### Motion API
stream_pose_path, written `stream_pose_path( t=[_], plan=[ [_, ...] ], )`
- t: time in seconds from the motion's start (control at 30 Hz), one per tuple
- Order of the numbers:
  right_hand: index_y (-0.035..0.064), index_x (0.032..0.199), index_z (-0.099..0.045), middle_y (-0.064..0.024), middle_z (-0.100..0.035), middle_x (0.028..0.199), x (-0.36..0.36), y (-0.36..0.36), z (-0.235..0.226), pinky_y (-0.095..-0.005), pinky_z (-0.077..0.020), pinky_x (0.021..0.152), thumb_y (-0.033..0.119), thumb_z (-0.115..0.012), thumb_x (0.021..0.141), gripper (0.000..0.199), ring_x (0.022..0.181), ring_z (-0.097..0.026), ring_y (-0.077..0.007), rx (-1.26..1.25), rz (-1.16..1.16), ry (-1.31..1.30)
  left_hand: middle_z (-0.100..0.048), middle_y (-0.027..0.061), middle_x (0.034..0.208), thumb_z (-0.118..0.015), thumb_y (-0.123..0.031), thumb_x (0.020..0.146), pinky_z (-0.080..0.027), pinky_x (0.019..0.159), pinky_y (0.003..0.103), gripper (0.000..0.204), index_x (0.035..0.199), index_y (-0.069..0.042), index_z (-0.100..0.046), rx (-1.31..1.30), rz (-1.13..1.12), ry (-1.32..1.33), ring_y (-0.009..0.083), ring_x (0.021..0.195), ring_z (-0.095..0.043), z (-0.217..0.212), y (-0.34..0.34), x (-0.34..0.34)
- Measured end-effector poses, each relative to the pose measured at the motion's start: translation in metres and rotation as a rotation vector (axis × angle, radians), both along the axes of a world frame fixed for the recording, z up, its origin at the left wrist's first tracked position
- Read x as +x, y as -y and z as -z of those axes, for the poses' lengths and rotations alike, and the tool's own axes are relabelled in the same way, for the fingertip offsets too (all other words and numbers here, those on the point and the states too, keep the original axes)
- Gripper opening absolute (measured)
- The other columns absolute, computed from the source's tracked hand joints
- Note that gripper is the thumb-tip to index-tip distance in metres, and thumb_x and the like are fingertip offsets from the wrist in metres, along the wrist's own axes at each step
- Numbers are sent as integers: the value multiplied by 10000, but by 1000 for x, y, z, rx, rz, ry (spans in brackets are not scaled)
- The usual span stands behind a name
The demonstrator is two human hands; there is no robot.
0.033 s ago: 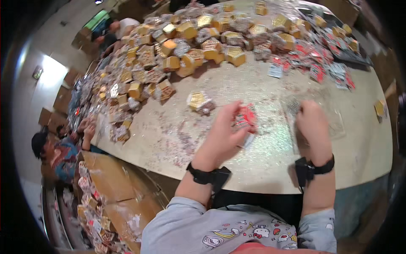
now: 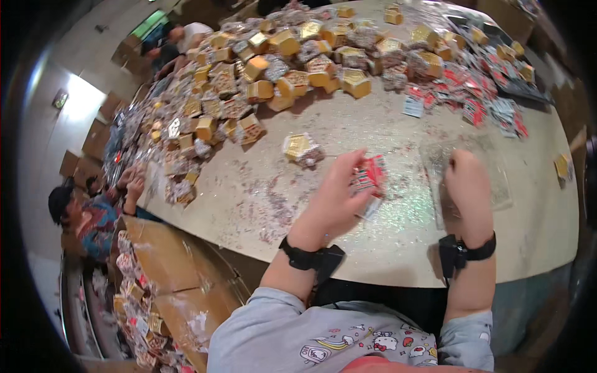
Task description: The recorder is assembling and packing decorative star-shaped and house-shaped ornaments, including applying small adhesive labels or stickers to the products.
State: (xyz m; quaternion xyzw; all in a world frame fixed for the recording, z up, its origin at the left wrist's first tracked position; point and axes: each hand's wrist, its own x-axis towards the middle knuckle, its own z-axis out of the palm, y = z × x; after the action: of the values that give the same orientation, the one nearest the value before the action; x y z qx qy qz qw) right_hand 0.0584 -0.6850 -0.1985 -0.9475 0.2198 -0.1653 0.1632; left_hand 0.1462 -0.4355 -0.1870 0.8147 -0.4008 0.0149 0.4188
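My left hand [image 2: 339,196] is closed around several small red-and-white packets [image 2: 371,174] over the table, and a white edge sticks out below the fingers. My right hand [image 2: 469,186] is closed, its fingers curled in above a clear flat plastic bag or tray [image 2: 500,180]. What its fingertips hold, if anything, is hidden. Left of my left hand lies a gold-and-white faceted box [image 2: 300,148] with clear wrap about it. Small shiny pinkish bits [image 2: 267,202] are strewn over the table [image 2: 398,252].
Gold faceted boxes in clear wrap [image 2: 286,43] are heaped along the far and left sides. Red and white packets [image 2: 472,93] lie by a dark tray [image 2: 522,90] at far right. A cardboard carton [image 2: 168,261] stands lower left. A person [image 2: 93,224] sits at the left.
The whole view has shifted slightly, so the table and heaps sit a little further right. Both hands keep nearly the same pose and place; my left hand still holds the packets.
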Motion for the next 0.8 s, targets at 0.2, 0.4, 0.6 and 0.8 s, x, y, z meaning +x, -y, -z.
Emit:
stream_pose_path(
  t=[0.2, 0.4, 0.6, 0.8],
  plan=[
    [27, 880, -587, -190, -607, 837, -1, -2, -15, -427, -472, 673, 83, -533, 823, 96, 791, -590, -368, 70, 107, 134, -514, 130, 1132, -699, -111, 744, -421, 869, 356, 592, 1264, -45, -425, -29, 80, -17, 251, 1052, -510, 5, 1, 0],
    [10, 926, -625, -180, -619, 903, -6, 10, -6, -398, -473, 741, 31, -526, 805, 158, 857, -595, -348, 39, -5, 175, -469, 127, 1178, -652, -74, 792, -444, 878, 357, 523, 1259, -57, -416, -115, 85, -90, 240, 1083, -490, 12, 3, -1],
    [-7, 890, -615, -189, -615, 860, -8, 6, -18, -396, -473, 721, 7, -540, 788, 127, 821, -599, -348, 90, 17, 172, -412, 132, 1225, -606, -8, 806, -484, 877, 333, 579, 1330, -61, -365, -54, 99, -191, 229, 1093, -482, 3, 4, -4],
    [0, 839, -591, -189, -606, 790, -7, -5, -26, -389, -468, 656, 34, -570, 785, 68, 740, -597, -349, 175, 32, 154, -423, 130, 1208, -605, -4, 803, -483, 874, 332, 683, 1402, -72, -285, 33, 84, -316, 222, 1083, -489, -4, 6, -8]
  ],
)
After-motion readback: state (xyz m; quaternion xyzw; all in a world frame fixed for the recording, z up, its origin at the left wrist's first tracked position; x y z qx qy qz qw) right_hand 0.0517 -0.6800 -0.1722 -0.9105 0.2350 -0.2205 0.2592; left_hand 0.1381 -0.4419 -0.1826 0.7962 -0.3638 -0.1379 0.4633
